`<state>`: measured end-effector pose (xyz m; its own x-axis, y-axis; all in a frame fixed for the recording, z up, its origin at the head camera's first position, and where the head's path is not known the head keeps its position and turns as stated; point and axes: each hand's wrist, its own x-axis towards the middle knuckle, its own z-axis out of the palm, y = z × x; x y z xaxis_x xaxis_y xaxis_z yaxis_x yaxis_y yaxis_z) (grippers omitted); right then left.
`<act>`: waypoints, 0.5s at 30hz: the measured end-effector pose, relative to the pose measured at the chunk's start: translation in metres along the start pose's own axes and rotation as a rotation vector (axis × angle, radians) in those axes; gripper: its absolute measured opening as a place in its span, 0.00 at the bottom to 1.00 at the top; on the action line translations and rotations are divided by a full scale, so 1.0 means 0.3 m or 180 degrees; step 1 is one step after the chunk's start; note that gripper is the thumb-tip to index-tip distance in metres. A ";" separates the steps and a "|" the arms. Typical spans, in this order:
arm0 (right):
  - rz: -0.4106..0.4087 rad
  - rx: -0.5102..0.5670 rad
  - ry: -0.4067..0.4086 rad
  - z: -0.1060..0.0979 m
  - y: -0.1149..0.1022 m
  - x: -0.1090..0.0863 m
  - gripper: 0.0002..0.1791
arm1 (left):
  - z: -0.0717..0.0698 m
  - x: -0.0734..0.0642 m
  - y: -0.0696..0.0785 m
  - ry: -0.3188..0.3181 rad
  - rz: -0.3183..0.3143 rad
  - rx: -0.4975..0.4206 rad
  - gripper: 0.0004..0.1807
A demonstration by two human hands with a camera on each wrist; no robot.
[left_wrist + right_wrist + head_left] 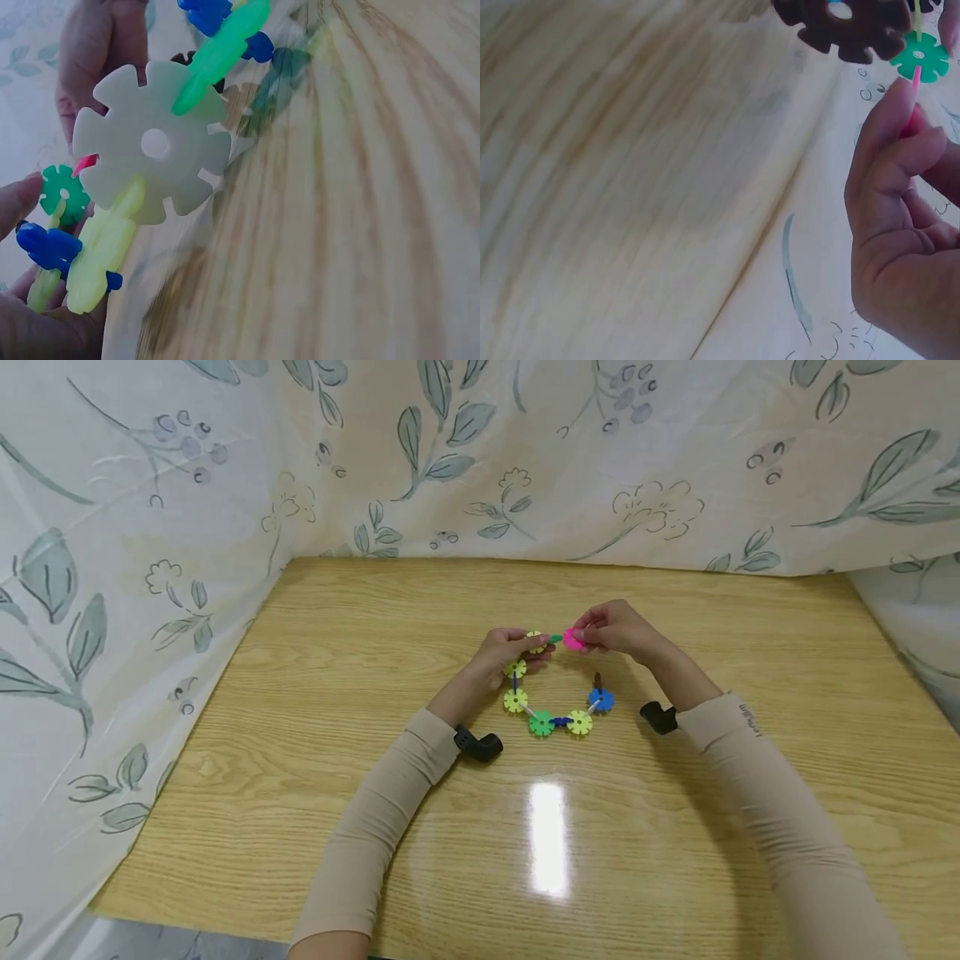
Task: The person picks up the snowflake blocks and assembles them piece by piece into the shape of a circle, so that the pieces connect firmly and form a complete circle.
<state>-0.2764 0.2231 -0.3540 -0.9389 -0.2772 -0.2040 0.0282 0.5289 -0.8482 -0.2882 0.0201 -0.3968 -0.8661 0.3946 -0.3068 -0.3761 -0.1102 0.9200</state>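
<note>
A curved chain of notched plastic discs lies in the head view, with a blue disc (602, 700) and a brown disc (597, 680) at its lower right end. My left hand (501, 653) grips the chain's upper end by a yellow disc (536, 642). From it a green disc (556, 639) sticks out edge-on. My right hand (617, 628) pinches a pink disc (573, 639) whose edge meets the green disc; how deep the slots engage is unclear. In the left wrist view a white disc (112, 150) stands large in front, partly hiding the right hand.
Both wrists wear black camera mounts, the left mount (480, 746) and the right mount (658, 717). The wooden table (300, 777) is bordered at the back and left by leaf-patterned cloth (525, 460). A bright light reflection (549, 839) shows on the table's front part.
</note>
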 end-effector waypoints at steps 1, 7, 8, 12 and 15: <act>-0.0011 0.0025 0.0005 0.001 0.000 0.001 0.14 | 0.001 0.001 -0.001 -0.0004 0.0012 0.0005 0.07; -0.0029 0.0166 0.0089 0.018 -0.005 0.008 0.12 | 0.006 0.008 -0.002 -0.0019 0.0082 0.0045 0.07; -0.0035 0.0163 0.0125 0.024 -0.008 0.010 0.12 | 0.007 0.008 -0.002 -0.0011 0.0090 0.0050 0.07; -0.0061 0.0086 0.0286 0.040 -0.014 0.015 0.09 | 0.010 0.010 -0.003 0.0022 0.0104 0.0010 0.08; -0.0096 -0.0025 0.0315 0.043 -0.011 0.016 0.08 | 0.009 0.014 -0.006 0.0034 0.0096 0.0071 0.10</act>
<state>-0.2766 0.2098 -0.3583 -0.9686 -0.2126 -0.1290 -0.0027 0.5278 -0.8493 -0.2902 0.0243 -0.3992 -0.8805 0.3817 -0.2812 -0.3423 -0.1015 0.9341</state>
